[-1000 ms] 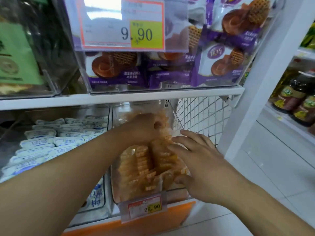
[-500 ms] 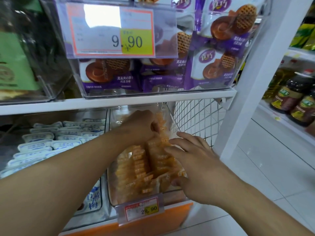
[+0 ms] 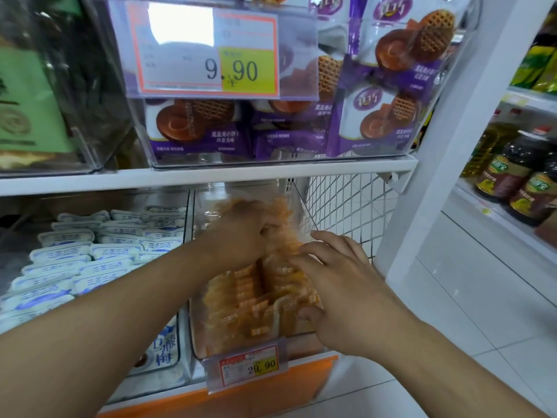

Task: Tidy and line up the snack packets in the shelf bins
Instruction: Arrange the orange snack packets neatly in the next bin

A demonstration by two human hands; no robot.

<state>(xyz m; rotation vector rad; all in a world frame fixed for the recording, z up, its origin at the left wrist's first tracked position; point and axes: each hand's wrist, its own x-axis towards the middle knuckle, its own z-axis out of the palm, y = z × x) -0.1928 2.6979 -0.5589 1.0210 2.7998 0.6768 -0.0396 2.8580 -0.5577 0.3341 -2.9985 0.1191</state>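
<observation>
A clear plastic bin [image 3: 199, 342] on the lower shelf holds several small orange snack packets [image 3: 241, 300] standing in rows. My left hand [image 3: 244, 233] reaches into the back of the bin, its fingers curled round the rear orange packets. My right hand [image 3: 334, 282] lies over the right-hand row, fingers spread on the packet tops and thumb tucked against the front packets at the bin's right wall. A price tag reading 29.90 [image 3: 250, 365] hangs on the bin's front.
White-and-blue packets [image 3: 90, 251] fill the bin to the left. Above, a clear bin of purple biscuit packs [image 3: 376, 116] carries a 9.90 tag [image 3: 208, 52]. A white wire mesh panel [image 3: 346, 203] and white post [image 3: 452, 140] close the shelf's right end. Oil bottles [image 3: 509, 173] stand far right.
My left hand has shifted slightly right over the rear orange packets. My right hand stays on the right-hand row, fingers a little more spread. The camera has tilted down a little.
</observation>
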